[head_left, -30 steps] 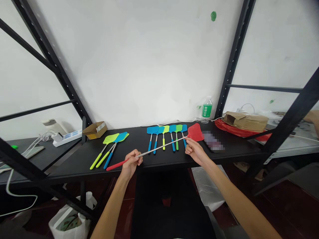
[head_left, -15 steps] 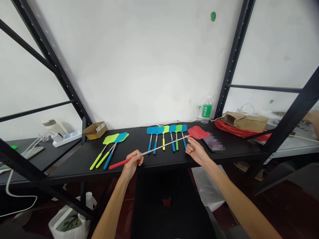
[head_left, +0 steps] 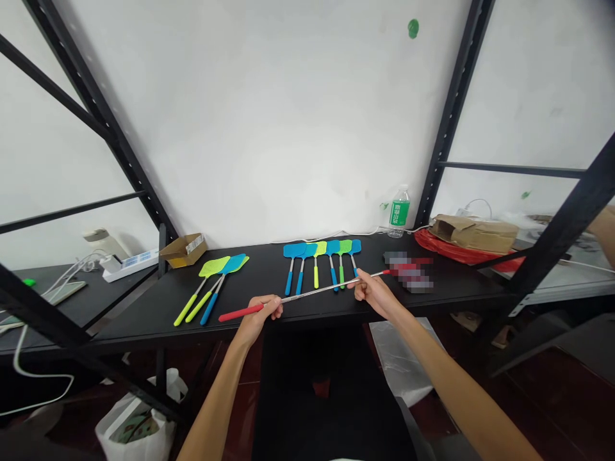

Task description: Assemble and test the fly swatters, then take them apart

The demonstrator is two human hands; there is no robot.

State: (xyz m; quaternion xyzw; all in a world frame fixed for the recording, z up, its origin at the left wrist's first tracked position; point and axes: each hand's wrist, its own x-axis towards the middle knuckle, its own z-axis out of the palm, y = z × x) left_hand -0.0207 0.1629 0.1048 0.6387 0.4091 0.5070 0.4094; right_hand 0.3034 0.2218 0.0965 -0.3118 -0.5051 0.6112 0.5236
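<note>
A red fly swatter with an extended metal rod lies across both my hands above the table edge. My left hand is closed around it where the red handle meets the rod. Farther along, my right hand pinches the rod near the head, which is partly blurred out at the right. Behind the rod, a row of several short swatters, such as a blue one, lies with heads toward the wall. To the left rest two yellow-green swatters and a blue swatter, their heads overlapping.
A small open cardboard box and a power strip are at the left. Against the wall stands a water bottle. Brown paper packaging sits on red plastic at the right. Black metal posts frame the black table.
The red swatter has shifted right and its head has dropped lower, turning nearly edge-on. My right hand now grips the rod; my left hand has moved slightly right with the handle.
</note>
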